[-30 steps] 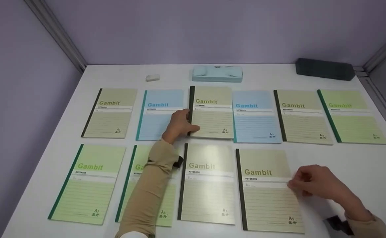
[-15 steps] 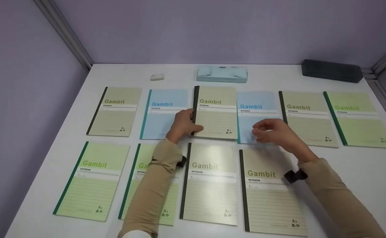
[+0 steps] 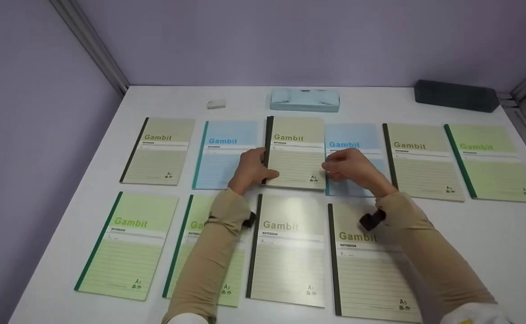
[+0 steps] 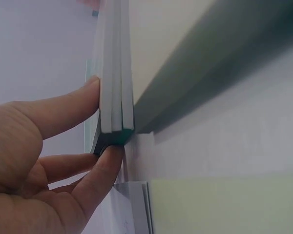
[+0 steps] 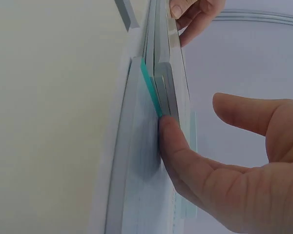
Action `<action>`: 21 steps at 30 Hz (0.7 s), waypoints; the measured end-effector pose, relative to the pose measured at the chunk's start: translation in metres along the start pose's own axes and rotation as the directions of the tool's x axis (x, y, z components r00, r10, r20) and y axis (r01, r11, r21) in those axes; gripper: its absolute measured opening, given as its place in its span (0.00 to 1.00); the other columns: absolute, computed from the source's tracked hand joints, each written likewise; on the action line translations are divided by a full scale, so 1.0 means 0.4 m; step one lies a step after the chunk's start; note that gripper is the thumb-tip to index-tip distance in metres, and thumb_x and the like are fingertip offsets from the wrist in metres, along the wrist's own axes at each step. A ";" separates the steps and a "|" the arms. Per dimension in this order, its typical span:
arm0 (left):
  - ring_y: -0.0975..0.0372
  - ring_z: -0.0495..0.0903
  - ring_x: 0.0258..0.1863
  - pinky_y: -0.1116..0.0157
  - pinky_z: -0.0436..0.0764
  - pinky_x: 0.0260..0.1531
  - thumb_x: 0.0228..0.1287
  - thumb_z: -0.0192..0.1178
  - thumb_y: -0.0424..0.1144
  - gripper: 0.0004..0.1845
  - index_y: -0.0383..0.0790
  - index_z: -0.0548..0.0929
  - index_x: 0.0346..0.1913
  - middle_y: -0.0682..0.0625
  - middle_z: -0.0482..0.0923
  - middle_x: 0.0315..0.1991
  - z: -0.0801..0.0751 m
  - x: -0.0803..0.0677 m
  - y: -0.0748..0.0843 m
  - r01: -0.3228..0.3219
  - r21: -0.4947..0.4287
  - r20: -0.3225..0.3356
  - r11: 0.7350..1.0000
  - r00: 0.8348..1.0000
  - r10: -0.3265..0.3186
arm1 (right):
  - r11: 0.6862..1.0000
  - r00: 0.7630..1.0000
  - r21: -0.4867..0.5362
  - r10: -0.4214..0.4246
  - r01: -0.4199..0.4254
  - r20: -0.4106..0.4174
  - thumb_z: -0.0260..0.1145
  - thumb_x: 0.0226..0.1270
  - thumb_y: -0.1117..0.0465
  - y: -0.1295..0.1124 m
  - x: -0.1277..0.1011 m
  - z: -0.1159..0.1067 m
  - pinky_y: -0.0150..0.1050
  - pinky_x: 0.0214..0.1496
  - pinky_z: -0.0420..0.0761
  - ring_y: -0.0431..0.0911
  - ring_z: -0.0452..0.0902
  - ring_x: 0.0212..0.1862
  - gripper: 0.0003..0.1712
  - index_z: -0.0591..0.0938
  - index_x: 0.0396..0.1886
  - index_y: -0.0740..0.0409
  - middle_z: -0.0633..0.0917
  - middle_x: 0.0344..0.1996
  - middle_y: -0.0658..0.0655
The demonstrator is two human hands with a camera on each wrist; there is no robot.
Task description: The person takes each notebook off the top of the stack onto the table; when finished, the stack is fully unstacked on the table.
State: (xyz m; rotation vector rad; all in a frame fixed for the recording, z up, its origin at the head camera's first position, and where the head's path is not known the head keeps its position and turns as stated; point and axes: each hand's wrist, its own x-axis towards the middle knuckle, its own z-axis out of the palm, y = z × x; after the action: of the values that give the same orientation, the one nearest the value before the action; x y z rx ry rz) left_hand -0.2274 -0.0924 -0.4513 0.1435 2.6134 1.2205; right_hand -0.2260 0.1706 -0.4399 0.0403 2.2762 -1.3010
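Observation:
A small stack of beige Gambit notebooks with dark spines lies mid-table in the back row. My left hand holds its spine side, thumb on the top cover and fingers at the spine. The left wrist view shows several page blocks in that stack. At the stack's opposite edge is my right hand, above the blue notebook beside it. In the right wrist view the forefinger of my right hand reaches the stack's edge, while the thumb stands apart from it.
Another blue notebook and a beige one lie left; a beige and a green one right. The front row holds green and beige notebooks. Behind are an eraser, light-blue case and dark case.
My right hand has left the front-right beige notebook and moved up and left to the stack's right edge. My left hand has stayed at the spine. The view has shifted slightly.

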 end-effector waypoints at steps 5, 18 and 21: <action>0.50 0.77 0.45 0.57 0.75 0.48 0.52 0.70 0.33 0.25 0.31 0.78 0.54 0.39 0.80 0.47 0.001 0.001 0.003 0.010 0.024 -0.006 1.000 1.000 -0.010 | 0.999 0.999 0.034 0.039 -0.038 -0.030 0.63 0.68 0.57 -0.008 0.017 0.011 0.44 0.53 0.78 0.51 0.80 0.49 0.29 0.71 0.63 0.69 0.76 0.56 0.65; 0.52 0.77 0.42 0.57 0.76 0.46 0.52 0.71 0.35 0.20 0.32 0.81 0.48 0.40 0.81 0.45 0.000 0.005 0.001 -0.001 0.063 -0.003 0.998 1.000 0.001 | 0.996 0.990 0.074 0.054 -0.044 -0.133 0.66 0.64 0.62 -0.008 0.050 0.029 0.33 0.34 0.80 0.42 0.79 0.31 0.21 0.76 0.51 0.71 0.79 0.43 0.62; 0.51 0.77 0.43 0.57 0.76 0.47 0.51 0.72 0.35 0.22 0.31 0.81 0.49 0.40 0.81 0.45 0.001 0.006 0.002 -0.004 0.061 0.001 0.998 1.000 0.004 | 0.997 0.989 0.075 0.043 -0.033 -0.139 0.66 0.63 0.63 -0.005 0.050 0.030 0.33 0.32 0.79 0.42 0.78 0.29 0.20 0.75 0.50 0.71 0.79 0.40 0.62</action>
State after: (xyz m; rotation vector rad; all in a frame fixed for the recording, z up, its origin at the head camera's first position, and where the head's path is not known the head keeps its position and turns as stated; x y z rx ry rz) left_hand -0.2295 -0.0910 -0.4514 0.1608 2.6517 1.1418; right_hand -0.2389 0.1554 -0.4518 0.2059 2.3316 -1.3998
